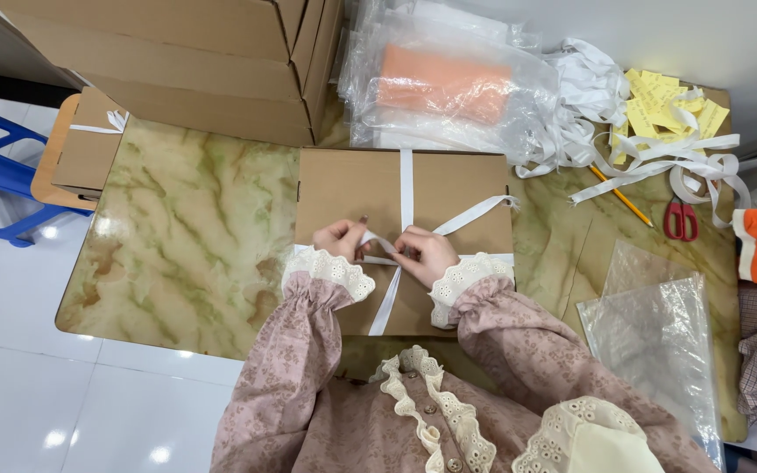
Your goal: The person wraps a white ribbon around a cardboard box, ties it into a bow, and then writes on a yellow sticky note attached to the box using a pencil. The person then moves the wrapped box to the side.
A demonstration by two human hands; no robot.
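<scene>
We see bare surface at frame left, open for passing. Stacked cartons block upper left; bag pile, ribbon tangle, scissors crowd upper right; plastic sheet lower right.

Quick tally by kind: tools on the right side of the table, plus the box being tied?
Red-handled scissors: 1
Yellow pencil: 1
Flat brown cardboard box with white ribbon, under left hand and right hand: 1
Total: 3

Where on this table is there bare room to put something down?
Left of the flat box, the marble tabletop is bare up to the stacked cartons. Right is crowded: ribbons, scissors, plastic bags.
</scene>
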